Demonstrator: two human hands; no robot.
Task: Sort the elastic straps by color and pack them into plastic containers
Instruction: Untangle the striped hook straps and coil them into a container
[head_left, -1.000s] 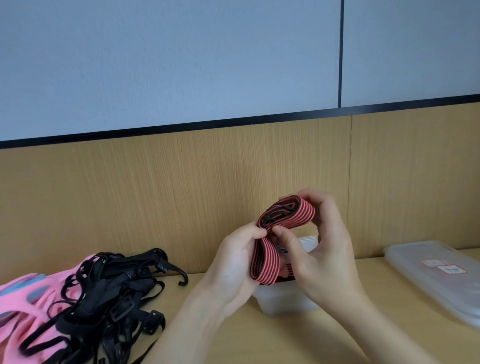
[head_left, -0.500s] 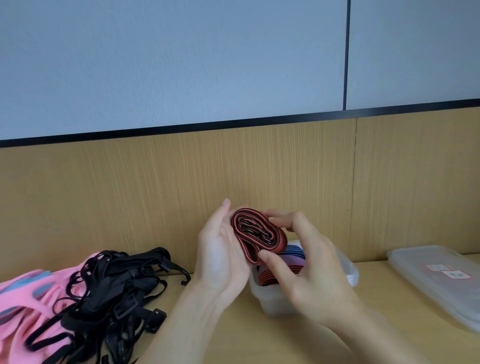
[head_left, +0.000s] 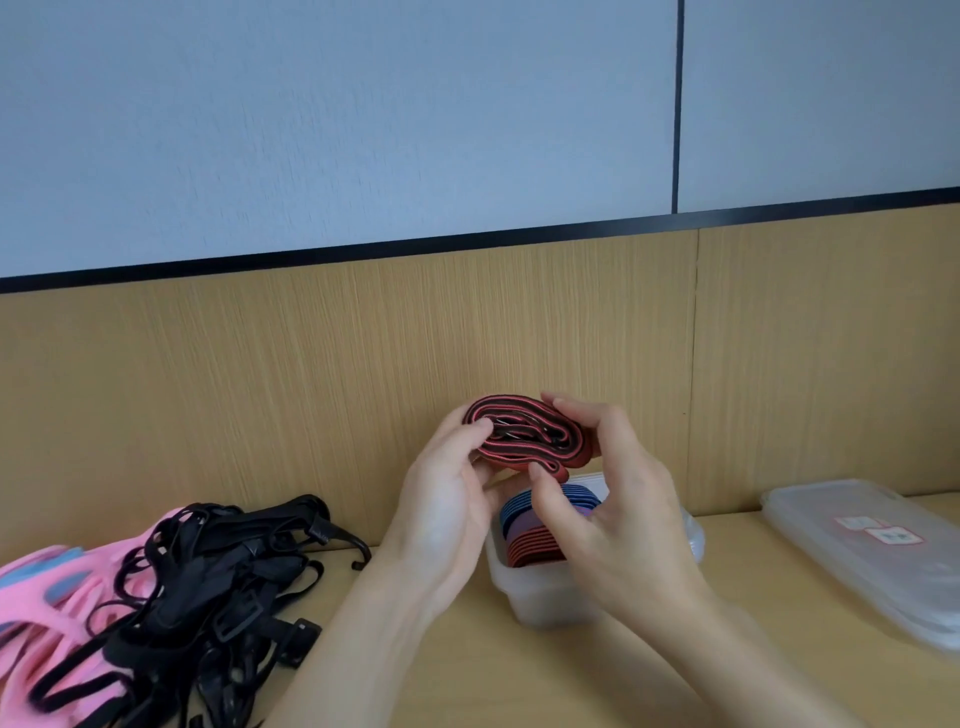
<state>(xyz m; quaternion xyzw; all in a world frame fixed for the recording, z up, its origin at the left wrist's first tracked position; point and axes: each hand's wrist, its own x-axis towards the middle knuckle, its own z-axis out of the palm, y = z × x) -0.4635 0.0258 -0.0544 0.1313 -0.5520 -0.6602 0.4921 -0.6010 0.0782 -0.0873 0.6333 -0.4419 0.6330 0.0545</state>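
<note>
Red-and-black striped strap (head_left: 524, 434): folded into a flat coil, edge-on to you, held in the air above the far end of the plastic container (head_left: 540, 603), not touching it.

Your left hand (head_left: 441, 499): on the coil's left end, fingers curled round it, thumb tip pressing on the upper layers.

Your right hand (head_left: 613, 499): on the coil's right end, fingers curled over the top and far side, thumb under the near lower edge. Both hands grip the same coil.

Container: translucent, open, on the table (head_left: 779, 623) directly below your hands. Inside it are folded straps (head_left: 535, 530) standing on edge in a row: blue at the far end, purple in the middle, red at the near end. Your right hand hides part of it.

Right of the container, apart from it: a translucent lid (head_left: 857, 561) lying flat, with small labels on top.

Left, well apart: a tangled pile of black straps (head_left: 208, 582) with buckles, lying partly over a pink item (head_left: 47, 587) at the left edge.

Behind everything: a wooden back panel (head_left: 260, 389).
</note>
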